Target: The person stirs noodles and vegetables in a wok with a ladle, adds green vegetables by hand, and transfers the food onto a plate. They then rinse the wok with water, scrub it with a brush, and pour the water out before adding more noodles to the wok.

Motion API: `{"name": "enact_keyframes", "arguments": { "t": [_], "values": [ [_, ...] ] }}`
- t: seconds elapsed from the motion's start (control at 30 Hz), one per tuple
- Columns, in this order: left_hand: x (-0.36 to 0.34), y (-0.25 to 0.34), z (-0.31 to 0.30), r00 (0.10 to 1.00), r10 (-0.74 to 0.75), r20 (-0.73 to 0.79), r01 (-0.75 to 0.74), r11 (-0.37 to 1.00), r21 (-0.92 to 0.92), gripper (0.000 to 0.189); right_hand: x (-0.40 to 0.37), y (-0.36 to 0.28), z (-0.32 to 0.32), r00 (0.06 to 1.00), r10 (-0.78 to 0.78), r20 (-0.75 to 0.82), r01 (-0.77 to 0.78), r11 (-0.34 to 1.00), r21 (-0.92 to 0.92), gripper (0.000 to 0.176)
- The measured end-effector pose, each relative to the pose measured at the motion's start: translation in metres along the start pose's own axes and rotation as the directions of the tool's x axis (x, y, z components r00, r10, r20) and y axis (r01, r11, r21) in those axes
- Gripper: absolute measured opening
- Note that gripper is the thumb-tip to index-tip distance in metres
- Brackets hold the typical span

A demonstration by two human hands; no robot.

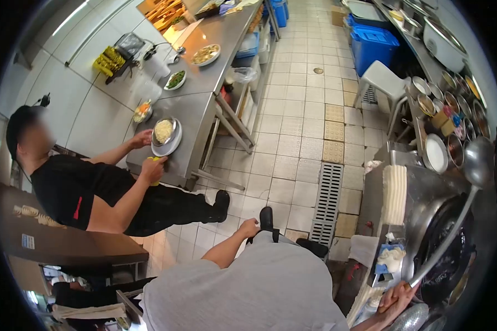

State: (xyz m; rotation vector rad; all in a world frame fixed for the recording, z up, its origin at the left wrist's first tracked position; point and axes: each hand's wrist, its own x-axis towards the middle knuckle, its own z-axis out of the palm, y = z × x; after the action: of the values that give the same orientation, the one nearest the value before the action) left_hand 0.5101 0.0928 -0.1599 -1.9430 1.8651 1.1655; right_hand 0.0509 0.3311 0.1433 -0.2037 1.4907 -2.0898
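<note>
My right hand (398, 298) is wrapped round the wooden end of a long metal ladle (447, 234). The ladle's round bowl (479, 161) points away from me, raised at the far right. Below its handle sits a dark wok (450, 248) on the stove. My left hand (249, 227) hangs low in front of me, beside my dark shoe (266, 218). Its fingers are curled in, and nothing shows in them. Near my right hand a crumpled white cloth (391, 259) lies on a blue-edged holder.
At left, a co-worker (83, 187) in black holds a yellow item by a food dish (164, 132) on the steel counter (199, 83). Several metal bowls (453, 102) crowd the right shelf. A white stool (380, 83), blue bin (373, 47) and floor drain (327, 201) lie ahead.
</note>
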Motion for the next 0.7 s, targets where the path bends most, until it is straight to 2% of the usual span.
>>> {"name": "enact_keyframes", "arguments": {
  "t": [0.07, 0.1, 0.13, 0.2, 0.27, 0.4, 0.47, 0.5, 0.57, 0.63, 0.7],
  "values": [
    [0.014, -0.028, -0.006, 0.999, 0.011, -0.030, -0.012, 0.999, -0.032, 0.047, -0.007, 0.025, 0.028, 0.982, 0.187, -0.015, -0.187, 0.977, -0.098, 0.067],
    [0.018, -0.039, -0.013, 0.999, 0.020, -0.048, -0.022, 0.999, -0.049, 0.047, -0.009, 0.046, 0.040, 0.962, 0.269, 0.046, -0.265, 0.961, -0.083, 0.063],
    [0.015, -0.043, -0.026, 0.997, 0.035, -0.074, -0.040, 0.997, -0.071, 0.046, -0.012, 0.066, 0.058, 0.930, 0.350, 0.111, -0.344, 0.936, -0.076, 0.061],
    [0.012, -0.056, -0.051, 0.993, 0.042, -0.114, -0.060, 0.986, -0.157, 0.045, -0.029, 0.099, 0.095, 0.855, 0.478, 0.203, -0.448, 0.876, -0.176, 0.054],
    [0.014, -0.063, -0.077, 0.990, 0.040, -0.138, -0.076, 0.962, -0.263, 0.042, -0.049, 0.138, 0.118, 0.754, 0.637, 0.158, -0.628, 0.770, -0.111, 0.053],
    [0.022, -0.063, -0.139, 0.959, 0.051, -0.277, -0.162, 0.906, -0.392, 0.037, -0.092, 0.169, 0.190, 0.620, 0.763, 0.184, -0.752, 0.644, -0.139, 0.053],
    [0.022, -0.056, -0.182, 0.937, 0.026, -0.349, -0.224, 0.811, -0.541, 0.034, -0.105, 0.188, 0.206, 0.575, 0.791, 0.208, -0.768, 0.610, -0.196, 0.053],
    [0.024, -0.051, -0.203, 0.923, 0.010, -0.384, -0.259, 0.753, -0.604, 0.033, -0.109, 0.193, 0.212, 0.574, 0.793, 0.203, -0.778, 0.606, -0.167, 0.052],
    [0.033, -0.047, -0.241, 0.896, -0.089, -0.436, -0.316, 0.562, -0.764, 0.031, -0.112, 0.190, 0.231, 0.549, 0.804, 0.229, -0.784, 0.591, -0.191, 0.051],
    [0.044, -0.052, -0.276, 0.853, -0.161, -0.497, -0.408, 0.389, -0.826, 0.033, -0.113, 0.191, 0.245, 0.540, 0.807, 0.241, -0.780, 0.587, -0.218, 0.050],
    [0.053, -0.061, -0.312, 0.829, -0.291, -0.478, -0.460, 0.132, -0.878, 0.032, -0.111, 0.192, 0.255, 0.548, 0.802, 0.240, -0.763, 0.596, -0.251, 0.050]
  ]
}}
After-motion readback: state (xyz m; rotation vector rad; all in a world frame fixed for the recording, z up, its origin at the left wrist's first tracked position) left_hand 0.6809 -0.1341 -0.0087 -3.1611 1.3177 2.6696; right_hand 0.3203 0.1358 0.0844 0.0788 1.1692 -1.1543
